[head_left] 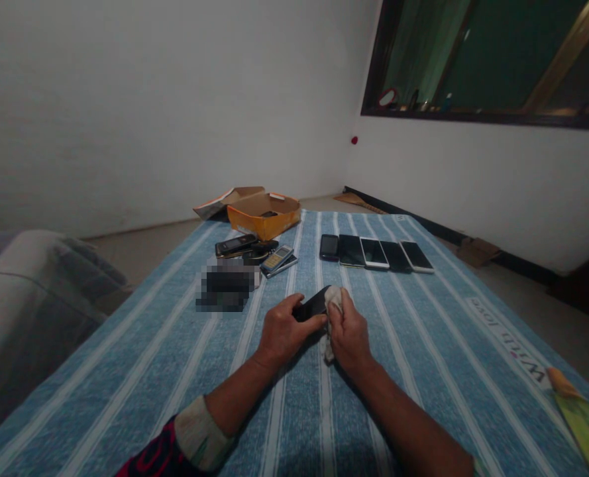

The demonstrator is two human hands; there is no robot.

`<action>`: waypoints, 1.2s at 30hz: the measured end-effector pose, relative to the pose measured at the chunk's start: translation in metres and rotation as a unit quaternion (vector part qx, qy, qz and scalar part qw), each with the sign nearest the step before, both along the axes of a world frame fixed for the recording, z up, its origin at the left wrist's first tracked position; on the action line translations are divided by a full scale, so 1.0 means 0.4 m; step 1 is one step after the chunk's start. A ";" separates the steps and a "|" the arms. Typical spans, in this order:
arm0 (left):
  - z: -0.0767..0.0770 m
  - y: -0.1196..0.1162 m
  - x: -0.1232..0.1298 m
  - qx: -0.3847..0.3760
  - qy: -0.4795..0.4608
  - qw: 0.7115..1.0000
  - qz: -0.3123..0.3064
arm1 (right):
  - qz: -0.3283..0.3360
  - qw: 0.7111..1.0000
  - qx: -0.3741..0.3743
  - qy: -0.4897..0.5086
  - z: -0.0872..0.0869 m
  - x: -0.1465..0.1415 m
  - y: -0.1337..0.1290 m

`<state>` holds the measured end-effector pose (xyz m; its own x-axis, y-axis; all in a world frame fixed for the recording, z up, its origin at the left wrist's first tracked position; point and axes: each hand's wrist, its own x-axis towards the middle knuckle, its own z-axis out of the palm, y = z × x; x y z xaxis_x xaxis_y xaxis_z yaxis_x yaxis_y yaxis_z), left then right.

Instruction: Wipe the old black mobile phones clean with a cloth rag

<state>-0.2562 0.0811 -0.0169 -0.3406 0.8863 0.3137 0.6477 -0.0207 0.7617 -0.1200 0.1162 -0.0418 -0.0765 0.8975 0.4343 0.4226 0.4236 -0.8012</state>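
My left hand (pixel 283 330) is closed around the near left end of a dark mobile phone (pixel 312 305), thumb along its lower edge. In my right hand (pixel 350 330) a crumpled whitish cloth (pixel 332 306) is pinched against the phone's far right end, and part of it hangs below the fingers. Both hands are over the middle of the striped table cover. Beyond them on the right lies a row of several phones (pixel 374 252), side by side. A looser pile to the left has an older keypad phone (pixel 277 259) and a dark phone (pixel 235 245).
An open orange cardboard box (pixel 264 218) stands at the table's far end, its lid tilted beside it. A pixelated patch (pixel 227 286) hides something left of my hands. Something yellow-green (pixel 580 424) lies at the right edge. A covered grey seat (pixel 40 318) stands left of the table.
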 end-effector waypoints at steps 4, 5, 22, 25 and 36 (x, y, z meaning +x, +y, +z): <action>0.013 -0.002 0.006 -0.016 -0.081 0.997 0.002 | 0.002 1.000 0.009 -0.005 0.000 0.003 0.000; 0.015 -0.002 0.008 -0.018 -0.094 0.995 0.004 | 0.001 1.000 0.006 -0.004 0.004 0.006 0.001; 0.025 0.011 0.001 -0.049 -0.226 0.973 -0.012 | 0.082 0.987 0.134 -0.040 0.012 0.016 0.020; 0.026 0.011 0.003 -0.048 -0.235 0.971 -0.010 | 0.060 0.990 0.117 -0.042 0.020 0.027 0.033; 0.025 0.013 0.000 -0.062 -0.229 0.971 -0.017 | 0.065 0.991 0.108 -0.038 0.024 0.030 0.024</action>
<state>-0.2562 0.0862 -0.0070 -0.3889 0.9209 0.0272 0.2408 0.0731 0.9678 -0.1081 0.1256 -0.0321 -0.2251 0.7647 0.6038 0.4093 0.6366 -0.6536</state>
